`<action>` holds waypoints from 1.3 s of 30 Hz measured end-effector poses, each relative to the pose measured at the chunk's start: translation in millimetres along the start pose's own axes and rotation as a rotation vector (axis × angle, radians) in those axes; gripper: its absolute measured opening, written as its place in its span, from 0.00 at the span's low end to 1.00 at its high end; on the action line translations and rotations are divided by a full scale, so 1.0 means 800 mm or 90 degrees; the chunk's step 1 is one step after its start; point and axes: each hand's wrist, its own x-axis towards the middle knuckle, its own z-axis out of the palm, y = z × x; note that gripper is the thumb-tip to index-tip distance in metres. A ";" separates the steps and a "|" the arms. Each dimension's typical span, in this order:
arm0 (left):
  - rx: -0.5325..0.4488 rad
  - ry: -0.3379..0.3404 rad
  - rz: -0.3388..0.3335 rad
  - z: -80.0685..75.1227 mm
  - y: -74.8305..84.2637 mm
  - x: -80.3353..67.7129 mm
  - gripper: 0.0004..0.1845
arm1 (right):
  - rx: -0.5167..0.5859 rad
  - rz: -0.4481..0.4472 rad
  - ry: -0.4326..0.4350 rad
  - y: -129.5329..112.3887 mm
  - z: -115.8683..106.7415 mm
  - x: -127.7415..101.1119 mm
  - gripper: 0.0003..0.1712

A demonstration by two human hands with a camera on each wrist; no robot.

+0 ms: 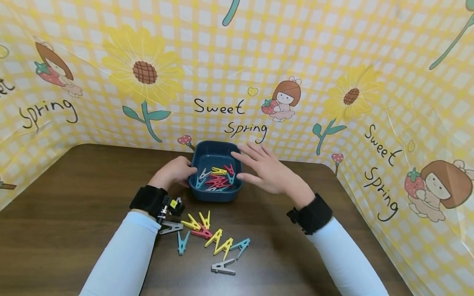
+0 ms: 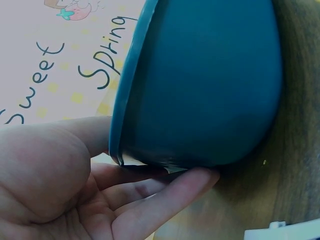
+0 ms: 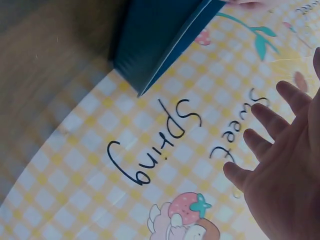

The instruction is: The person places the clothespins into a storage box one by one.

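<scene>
A dark blue plastic bin [image 1: 218,197] stands at the back of the table, with several clothespins [image 1: 218,181] in red, yellow, blue and grey inside it. My left hand [image 1: 175,170] grips its left side. In the left wrist view, the thumb reaches the rim while the fingers [image 2: 165,202] lie along the outer wall [image 2: 210,90]. Beside the bin's right rim, my right hand [image 1: 267,172] is raised with its fingers spread. The right wrist view shows that hand [image 3: 285,165] holding nothing, apart from the bin [image 3: 155,40].
Several loose clothespins lie on the brown table [image 1: 74,213] in front of the bin, among them a red one [image 1: 202,232], a blue one [image 1: 241,246] and a grey one [image 1: 223,267]. A yellow checked cloth [image 1: 222,61] hangs right behind the bin and along the sides.
</scene>
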 end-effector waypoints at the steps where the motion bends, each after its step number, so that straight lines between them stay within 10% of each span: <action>1: -0.001 0.000 0.000 0.000 0.000 -0.001 0.22 | 0.007 -0.006 0.003 -0.003 0.002 -0.008 0.39; 18: -0.002 0.005 -0.001 0.002 0.005 -0.005 0.22 | 0.011 -0.104 -0.062 -0.040 0.062 -0.086 0.35; 39: -0.008 -0.004 0.000 0.000 0.006 -0.005 0.22 | -0.042 -0.129 -0.206 -0.076 0.081 -0.090 0.29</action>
